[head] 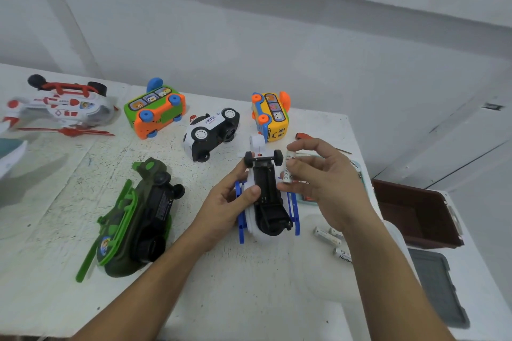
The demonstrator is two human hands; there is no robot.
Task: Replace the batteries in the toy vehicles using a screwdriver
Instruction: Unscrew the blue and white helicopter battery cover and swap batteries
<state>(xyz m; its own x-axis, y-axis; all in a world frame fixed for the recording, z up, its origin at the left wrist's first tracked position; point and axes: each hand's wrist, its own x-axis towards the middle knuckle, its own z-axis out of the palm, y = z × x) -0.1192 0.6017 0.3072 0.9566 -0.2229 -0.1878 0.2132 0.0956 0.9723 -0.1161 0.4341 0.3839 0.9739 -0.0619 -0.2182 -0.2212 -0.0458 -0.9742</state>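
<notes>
white counter (249, 285) under a pale wall (249, 36). my left hand (230, 202) wraps the upturned white-and-blue toy helicopter (256, 230) toward the counter's right edge, thumb on its belly beside the open battery bay (264, 177). my right hand (324, 177), palm down, pinches an aa battery (287, 174) just beside that bay. i reckon a loose pinch could drop it and let it roll off the right edge. it could also go in the wrong way round.

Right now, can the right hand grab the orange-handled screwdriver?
Probably not yet: the orange-handled screwdriver lies uncovered just beyond the right hand, but its fingers pinch a white cylindrical battery.
</notes>
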